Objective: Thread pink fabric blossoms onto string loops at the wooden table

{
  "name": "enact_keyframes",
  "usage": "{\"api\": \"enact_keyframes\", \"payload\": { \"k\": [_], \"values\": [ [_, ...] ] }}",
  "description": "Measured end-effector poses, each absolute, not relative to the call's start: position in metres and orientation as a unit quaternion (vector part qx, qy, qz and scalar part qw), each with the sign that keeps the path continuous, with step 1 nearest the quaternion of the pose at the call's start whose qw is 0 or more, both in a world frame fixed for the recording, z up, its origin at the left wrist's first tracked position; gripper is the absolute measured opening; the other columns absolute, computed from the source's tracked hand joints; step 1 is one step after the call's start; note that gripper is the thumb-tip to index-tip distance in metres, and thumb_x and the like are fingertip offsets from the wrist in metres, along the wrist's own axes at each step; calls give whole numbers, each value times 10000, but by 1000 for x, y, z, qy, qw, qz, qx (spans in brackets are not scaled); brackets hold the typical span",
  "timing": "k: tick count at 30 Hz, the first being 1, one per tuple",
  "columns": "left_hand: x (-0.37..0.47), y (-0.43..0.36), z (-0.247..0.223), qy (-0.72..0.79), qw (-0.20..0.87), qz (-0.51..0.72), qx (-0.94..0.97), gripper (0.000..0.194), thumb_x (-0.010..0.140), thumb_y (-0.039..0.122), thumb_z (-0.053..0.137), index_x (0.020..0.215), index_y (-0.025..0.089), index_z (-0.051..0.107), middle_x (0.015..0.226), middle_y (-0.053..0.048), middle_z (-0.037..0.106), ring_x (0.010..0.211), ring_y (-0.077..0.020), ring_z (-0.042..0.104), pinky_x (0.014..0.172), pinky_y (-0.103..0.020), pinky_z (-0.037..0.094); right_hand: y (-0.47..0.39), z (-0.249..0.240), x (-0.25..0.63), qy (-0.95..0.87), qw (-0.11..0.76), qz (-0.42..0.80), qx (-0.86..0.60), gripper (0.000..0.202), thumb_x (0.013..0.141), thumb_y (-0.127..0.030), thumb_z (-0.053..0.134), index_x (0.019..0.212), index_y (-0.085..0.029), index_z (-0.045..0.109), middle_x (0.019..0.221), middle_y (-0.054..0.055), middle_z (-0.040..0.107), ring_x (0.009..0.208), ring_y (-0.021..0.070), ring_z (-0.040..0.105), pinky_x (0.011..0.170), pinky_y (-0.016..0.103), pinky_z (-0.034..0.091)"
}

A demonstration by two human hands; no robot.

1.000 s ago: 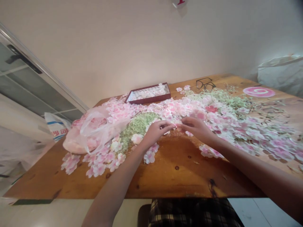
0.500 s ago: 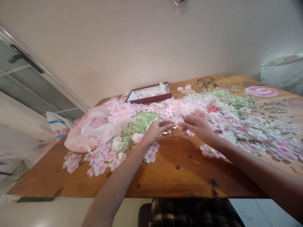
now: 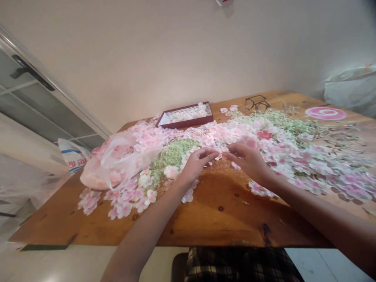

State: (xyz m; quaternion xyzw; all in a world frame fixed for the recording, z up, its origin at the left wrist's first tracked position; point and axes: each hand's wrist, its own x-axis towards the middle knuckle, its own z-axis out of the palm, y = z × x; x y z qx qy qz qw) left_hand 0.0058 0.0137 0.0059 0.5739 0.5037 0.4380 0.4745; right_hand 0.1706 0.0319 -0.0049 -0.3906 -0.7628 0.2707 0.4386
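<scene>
My left hand (image 3: pixel 199 161) and my right hand (image 3: pixel 248 158) meet just above the table, fingertips almost touching. Both pinch at a small pale pink artificial flower (image 3: pixel 219 156), which the fingers partly cover. Around them spreads a wide heap of pink and white artificial blossoms (image 3: pixel 216 133). Left of my left hand is a clump of small green sprigs (image 3: pixel 169 156). A few loose blossoms (image 3: pixel 258 188) lie on the wood below my right wrist.
On the wooden table (image 3: pixel 202 223) stand a dark red box (image 3: pixel 183 123) of white pieces at the back and a clear plastic bag (image 3: pixel 117 164) of blossoms at left. Glasses (image 3: pixel 257 104), green stems (image 3: pixel 282 119) and a pink disc (image 3: pixel 326 113) lie at the far right.
My left hand has shifted slightly right, closer to my right hand. The fingers of both hands have moved a little around the small flower.
</scene>
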Motion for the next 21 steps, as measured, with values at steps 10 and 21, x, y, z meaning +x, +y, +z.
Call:
{"api": "enact_keyframes", "payload": {
  "k": [10,21],
  "values": [
    [10,12,7,482,528,460,527,244,620,361,606,758,161,587,791,-24,594,741,-112,534,700,-260,406,31,-5,170,-770,431,241,-405,224,766,-396,477,734,-177,516,662,23,549,591,125,484,539,246,364],
    [18,6,-3,471,532,508,487,200,614,332,616,692,153,574,724,-3,582,712,-100,525,737,-257,401,25,3,168,-752,417,346,-375,294,788,-421,419,672,-164,505,655,27,538,590,122,470,532,238,356]
  ]
}}
